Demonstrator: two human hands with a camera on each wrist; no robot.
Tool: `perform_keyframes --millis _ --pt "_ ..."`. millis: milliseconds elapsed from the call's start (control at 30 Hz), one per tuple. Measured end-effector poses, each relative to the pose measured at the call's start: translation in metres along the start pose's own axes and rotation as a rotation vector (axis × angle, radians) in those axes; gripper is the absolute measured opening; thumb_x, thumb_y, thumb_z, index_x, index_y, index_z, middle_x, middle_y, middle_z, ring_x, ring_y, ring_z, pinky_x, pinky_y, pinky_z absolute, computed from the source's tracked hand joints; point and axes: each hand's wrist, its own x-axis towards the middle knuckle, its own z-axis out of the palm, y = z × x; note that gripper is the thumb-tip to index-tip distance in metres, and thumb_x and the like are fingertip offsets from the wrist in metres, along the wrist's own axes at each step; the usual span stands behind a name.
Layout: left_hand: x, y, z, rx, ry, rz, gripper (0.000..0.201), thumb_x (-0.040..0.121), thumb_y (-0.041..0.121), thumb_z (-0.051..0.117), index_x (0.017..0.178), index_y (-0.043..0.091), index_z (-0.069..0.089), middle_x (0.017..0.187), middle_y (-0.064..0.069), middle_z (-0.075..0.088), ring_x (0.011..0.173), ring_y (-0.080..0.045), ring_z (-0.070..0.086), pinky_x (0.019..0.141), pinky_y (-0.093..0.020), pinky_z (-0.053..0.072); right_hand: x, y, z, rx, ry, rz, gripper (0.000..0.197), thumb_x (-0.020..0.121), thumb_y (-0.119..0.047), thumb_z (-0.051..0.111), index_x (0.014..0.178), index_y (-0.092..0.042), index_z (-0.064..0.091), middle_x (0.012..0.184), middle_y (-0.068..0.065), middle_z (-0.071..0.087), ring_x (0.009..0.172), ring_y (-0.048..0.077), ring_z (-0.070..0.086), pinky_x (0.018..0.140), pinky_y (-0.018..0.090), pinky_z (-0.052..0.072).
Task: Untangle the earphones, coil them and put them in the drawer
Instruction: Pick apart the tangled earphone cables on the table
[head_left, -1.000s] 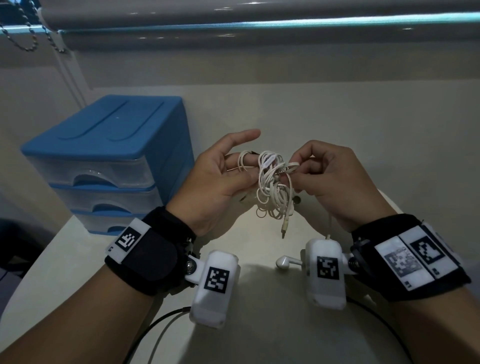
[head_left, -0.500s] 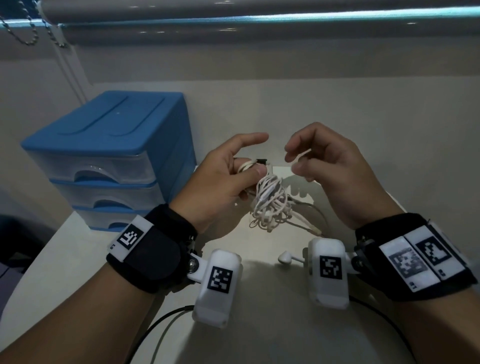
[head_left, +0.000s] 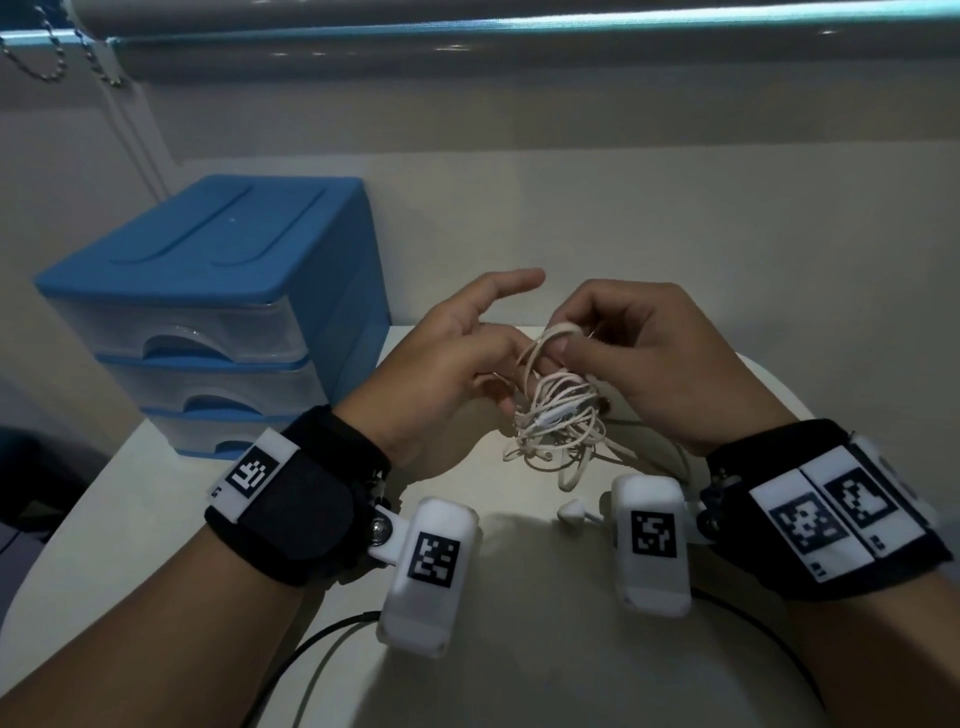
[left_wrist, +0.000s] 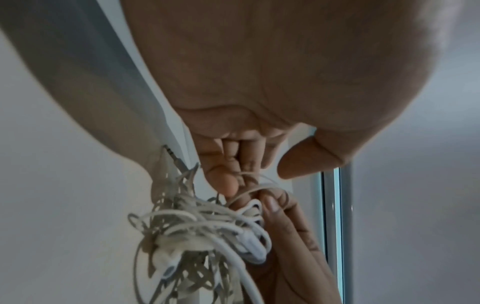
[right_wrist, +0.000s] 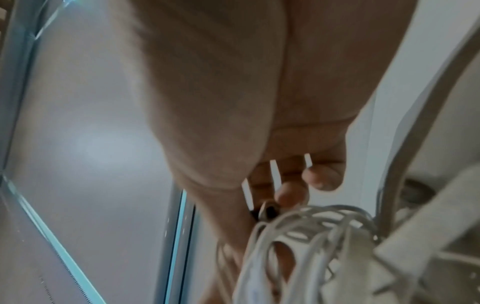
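Observation:
A tangled bundle of white earphones (head_left: 558, 421) hangs between my two hands above the white table (head_left: 156, 499). My left hand (head_left: 457, 364) holds the bundle's left side with curled fingers, the index finger pointing out straight. My right hand (head_left: 623, 348) pinches a loop of cord at the top of the tangle. One earbud (head_left: 571, 512) lies on the table below. The left wrist view shows the tangle (left_wrist: 202, 232), its jack plug (left_wrist: 174, 157) sticking up, and fingertips of both hands pinching cord. In the right wrist view, blurred cord loops (right_wrist: 298, 246) hang below the fingers (right_wrist: 291, 194).
A blue drawer unit (head_left: 208, 312) with three clear drawers, all closed, stands at the table's left rear. A wall and a window blind rail run behind. Dark cables (head_left: 322, 644) from the wrist cameras trail over the table's near edge.
My right hand, which had let go and lifted half a second ago, has come back down and pinches a loop at the top of the tangle. The bundle has shifted slightly right.

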Motion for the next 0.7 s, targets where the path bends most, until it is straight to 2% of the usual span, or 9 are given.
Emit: perform_keyframes --millis 67,100,233,333,400,433,567,633,700 --pt "0.001 -0.001 -0.002 0.061 0.003 0.021 0.06 0.08 0.001 0.053 0.138 0.017 0.054 0.088 -0.012 0.072 0.075 -0.022 0.064 0.061 -0.027 0.049 0.002 0.006 -0.002 0.024 0.131 0.045 0.013 0.093 -0.015 0.071 0.082 -0.008 0.074 0.07 0.011 0.064 0.057 0.018 0.053 0.055 0.03 0.044" --pt "0.002 -0.002 -0.002 0.098 0.008 0.031 0.054 0.083 0.0 0.057 0.135 0.015 0.058 0.085 -0.009 0.072 0.076 -0.021 0.064 0.062 -0.026 0.049 0.004 0.009 -0.004 0.023 0.18 0.051 0.016 0.094 -0.015 0.07 0.081 -0.007 0.074 0.068 0.011 0.064 0.054 0.014 0.051 0.054 0.025 0.042" --pt "0.003 -0.005 -0.004 0.172 0.057 0.052 0.033 0.094 -0.006 0.062 0.123 0.008 0.067 0.077 -0.001 0.072 0.074 -0.017 0.064 0.063 -0.023 0.048 0.006 0.012 -0.006 0.035 0.189 0.058 0.016 0.094 -0.017 0.072 0.082 -0.006 0.075 0.069 0.01 0.07 0.051 0.018 0.055 0.051 0.019 0.042" --pt "0.003 -0.005 -0.005 0.185 0.118 0.067 0.022 0.095 -0.002 0.063 0.113 0.007 0.073 0.08 -0.004 0.074 0.074 -0.015 0.065 0.063 -0.021 0.048 0.005 0.01 -0.004 0.044 0.139 0.06 0.003 0.089 -0.016 0.077 0.09 -0.013 0.075 0.084 0.006 0.071 0.055 0.015 0.054 0.055 0.018 0.043" --pt "0.003 -0.005 -0.006 0.179 0.145 0.072 0.017 0.095 0.002 0.065 0.108 0.007 0.075 0.083 -0.004 0.075 0.075 -0.011 0.066 0.064 -0.021 0.047 0.005 0.01 -0.004 0.046 0.147 0.04 0.018 0.085 -0.021 0.081 0.101 -0.023 0.072 0.098 0.002 0.069 0.061 0.017 0.049 0.061 0.021 0.043" --pt "0.004 -0.005 -0.006 0.172 0.154 0.076 0.016 0.095 0.004 0.066 0.106 0.008 0.075 0.084 -0.003 0.076 0.075 -0.011 0.066 0.065 -0.021 0.047 0.006 0.01 -0.005 0.073 0.161 0.023 0.022 0.084 -0.022 0.082 0.103 -0.023 0.07 0.099 0.001 0.066 0.063 0.018 0.046 0.062 0.021 0.042" --pt "0.005 -0.008 -0.007 0.106 0.182 0.107 0.01 0.093 0.007 0.07 0.099 0.011 0.076 0.086 -0.004 0.074 0.08 -0.019 0.063 0.072 -0.028 0.049 0.004 0.003 0.0 0.195 0.109 -0.044 0.015 0.084 -0.017 0.079 0.083 -0.006 0.069 0.073 -0.001 0.062 0.057 0.006 0.05 0.057 0.015 0.041" --pt "0.005 -0.009 -0.007 0.091 0.19 0.126 0.007 0.092 0.008 0.071 0.096 0.01 0.076 0.086 -0.006 0.073 0.078 -0.015 0.063 0.071 -0.026 0.05 0.0 -0.002 0.007 0.199 0.034 -0.031 0.019 0.083 -0.018 0.08 0.081 -0.002 0.071 0.069 0.005 0.065 0.055 0.006 0.053 0.055 0.014 0.041" --pt "0.005 -0.008 -0.008 0.098 0.205 0.156 0.006 0.09 0.011 0.072 0.095 0.009 0.076 0.083 0.0 0.074 0.073 -0.008 0.063 0.066 -0.02 0.048 -0.002 -0.005 0.012 0.208 0.007 0.022 0.016 0.082 -0.013 0.081 0.082 0.0 0.071 0.069 0.009 0.065 0.051 0.007 0.053 0.052 0.014 0.041"
